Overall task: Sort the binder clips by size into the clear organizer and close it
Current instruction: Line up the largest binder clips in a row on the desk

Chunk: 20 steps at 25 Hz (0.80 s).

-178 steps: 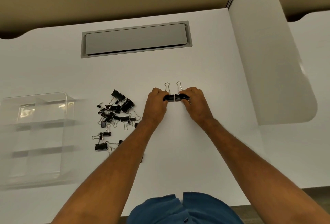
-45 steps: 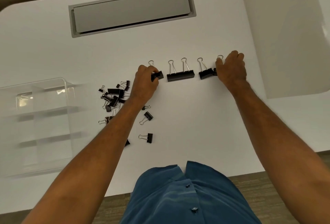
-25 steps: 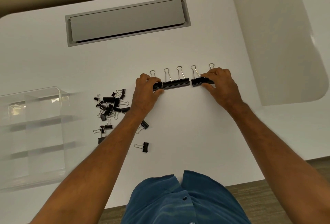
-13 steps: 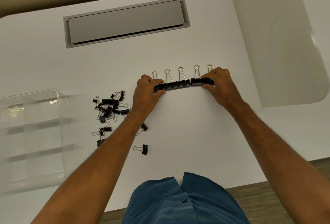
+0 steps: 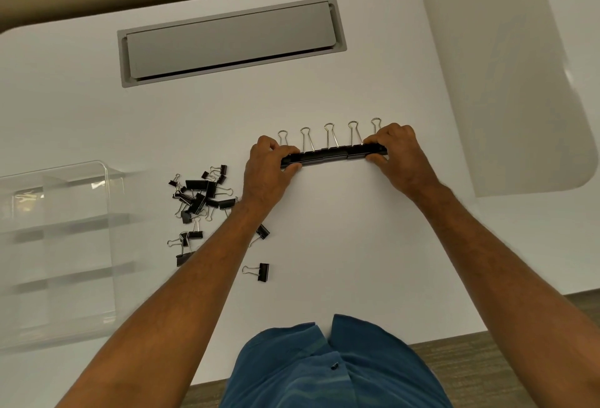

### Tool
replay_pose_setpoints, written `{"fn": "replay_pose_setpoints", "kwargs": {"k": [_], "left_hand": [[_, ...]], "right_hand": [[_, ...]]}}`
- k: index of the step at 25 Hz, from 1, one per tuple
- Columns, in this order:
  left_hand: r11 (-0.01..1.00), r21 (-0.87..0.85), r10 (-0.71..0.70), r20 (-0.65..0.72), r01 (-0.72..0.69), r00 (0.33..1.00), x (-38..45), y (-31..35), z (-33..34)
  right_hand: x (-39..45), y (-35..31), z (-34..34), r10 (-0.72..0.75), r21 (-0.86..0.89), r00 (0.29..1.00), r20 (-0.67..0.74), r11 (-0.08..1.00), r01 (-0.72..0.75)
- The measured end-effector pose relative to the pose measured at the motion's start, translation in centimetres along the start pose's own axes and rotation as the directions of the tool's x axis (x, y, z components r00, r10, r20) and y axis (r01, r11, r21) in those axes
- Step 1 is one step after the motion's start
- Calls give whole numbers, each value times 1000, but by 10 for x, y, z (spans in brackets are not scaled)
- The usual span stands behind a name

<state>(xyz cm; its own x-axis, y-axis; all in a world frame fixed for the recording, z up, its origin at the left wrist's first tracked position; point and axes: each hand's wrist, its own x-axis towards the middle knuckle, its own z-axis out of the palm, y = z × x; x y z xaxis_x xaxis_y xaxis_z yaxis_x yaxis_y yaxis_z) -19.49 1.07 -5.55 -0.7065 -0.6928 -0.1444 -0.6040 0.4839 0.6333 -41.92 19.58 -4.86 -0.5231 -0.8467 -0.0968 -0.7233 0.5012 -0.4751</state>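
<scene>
A row of large binder clips [image 5: 334,154] lies end to end on the white desk [image 5: 341,245], their black bodies forming one slightly bowed bar and five wire handle loops standing away toward the far edge. The left hand [image 5: 269,170] pinches the row's left end, fingers curled over the top and thumb underneath; the right hand [image 5: 397,156] pinches the right end the same way. Both forearms reach forward from the near edge, bare, converging on the row.

Nearer than the row, between the two forearms, the desk surface is open down to its front edge. Left of the row, just past the left wrist, a tangled pile of smaller binder clips [image 5: 201,198] lies, black with silver wire handles. Two more sit apart from the pile below the row's left end: one binder clip [image 5: 262,231] against the forearm, and a single binder clip [image 5: 259,272] closer to the near edge.

Farther left of the row stands the clear organizer [image 5: 65,245], transparent plastic with rounded corners and cross dividers, blurred. Beyond the row, a grey rectangular cable hatch [image 5: 230,40] is set into the desk. Right of the row, a white panel [image 5: 506,82] with a rounded corner rises along the desk's edge. A blue buttoned shirt [image 5: 328,368] shows at the near edge.
</scene>
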Motion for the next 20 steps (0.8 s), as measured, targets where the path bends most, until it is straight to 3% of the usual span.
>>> {"fn": "replay_pose_setpoints", "kwargs": {"k": [10,14,20], "left_hand": [[999,35,-18,-5,18,1000,-1,1,2],[1000,14,19,-21,-18,1000,-12,-2,-4],[1000,-5,24,-94,-24,995,-52,-23,-34]], "right_hand": [[-5,-6,5,20,-45,999,-46,999,-22],[-14,-13,6,14,-58,991,-133,998,-22],[-33,-50,17,-86,-73,978,-190,995,73]]}}
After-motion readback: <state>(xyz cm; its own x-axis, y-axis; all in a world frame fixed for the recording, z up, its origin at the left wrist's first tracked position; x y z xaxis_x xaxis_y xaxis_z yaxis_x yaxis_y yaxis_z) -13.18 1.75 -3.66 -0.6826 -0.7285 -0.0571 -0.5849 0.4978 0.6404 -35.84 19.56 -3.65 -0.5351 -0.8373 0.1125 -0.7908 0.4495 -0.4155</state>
